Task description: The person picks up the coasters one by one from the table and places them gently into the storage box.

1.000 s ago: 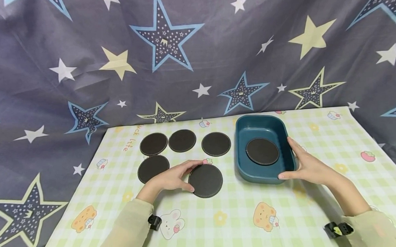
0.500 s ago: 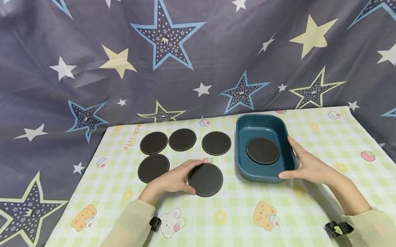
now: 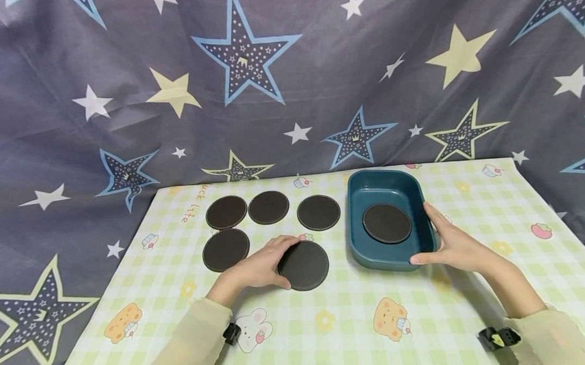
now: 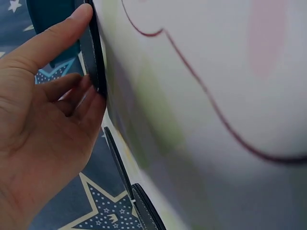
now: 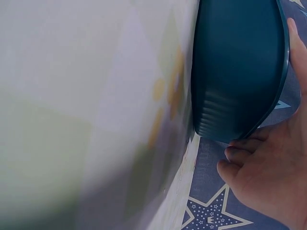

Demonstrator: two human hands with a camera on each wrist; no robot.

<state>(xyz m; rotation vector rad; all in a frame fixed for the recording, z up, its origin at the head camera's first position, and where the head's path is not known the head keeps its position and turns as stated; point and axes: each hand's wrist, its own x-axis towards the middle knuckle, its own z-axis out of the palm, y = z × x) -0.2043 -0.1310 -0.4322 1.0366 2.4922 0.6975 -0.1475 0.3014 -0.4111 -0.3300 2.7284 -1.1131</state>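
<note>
A round black coaster [image 3: 304,265] with a stitched edge lies at the middle of the table. My left hand [image 3: 262,265] holds it by its left side, thumb at the near edge and fingers at the far edge. In the left wrist view the same coaster [image 4: 96,57] is seen edge-on between thumb and fingers. To the right stands a deep teal rectangular dish [image 3: 386,257] with another black coaster [image 3: 387,223] inside. My right hand [image 3: 454,246] grips the dish's right side, thumb near the front corner; in the right wrist view its fingers touch the wall.
Several more black coasters lie behind and left of my left hand, such as the back left coaster [image 3: 227,212], the left coaster [image 3: 226,250] and one coaster [image 3: 319,213] near the dish. A checked cloth [image 3: 348,332] covers the table. A starry curtain [image 3: 290,122] hangs behind.
My left thumb has shifted slightly along the coaster's near edge. The right hand, the dish and the other coasters stay where they were.
</note>
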